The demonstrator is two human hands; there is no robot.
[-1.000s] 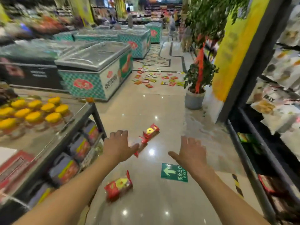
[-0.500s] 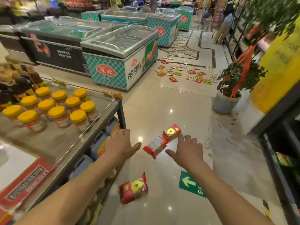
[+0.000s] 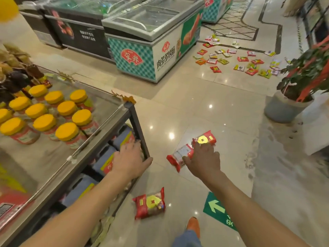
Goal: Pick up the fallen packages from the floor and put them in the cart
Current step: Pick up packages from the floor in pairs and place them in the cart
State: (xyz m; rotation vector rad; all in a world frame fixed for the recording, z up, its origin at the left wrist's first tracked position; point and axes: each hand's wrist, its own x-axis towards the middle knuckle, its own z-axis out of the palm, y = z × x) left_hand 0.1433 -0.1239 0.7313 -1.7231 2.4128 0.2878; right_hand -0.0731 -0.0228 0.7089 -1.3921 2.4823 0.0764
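Note:
Two red packages lie end to end on the shiny floor: one with a white label [image 3: 179, 155] and one with a yellow mark [image 3: 206, 138]. My right hand [image 3: 203, 160] is spread over where they meet, fingers straight, thumb beside the white-labelled one; I cannot tell whether it touches them. A third red package [image 3: 149, 204] lies nearer to me. My left hand [image 3: 130, 157] is open against the corner post of the display shelf [image 3: 137, 120], thumb on the post's right side. Several small packets [image 3: 240, 63] are scattered far ahead. No cart is in view.
The shelf on my left carries several yellow-lidded jars [image 3: 65, 132]. Chest freezers [image 3: 153, 40] stand ahead on the left. A potted plant [image 3: 286, 106] stands at the right. A green arrow sticker [image 3: 219, 209] and my orange shoe [image 3: 193, 225] are on the floor near me.
I have moved closer and lower. My right hand has gone forward over the two joined packages. My left hand has reached the shelf's corner post.

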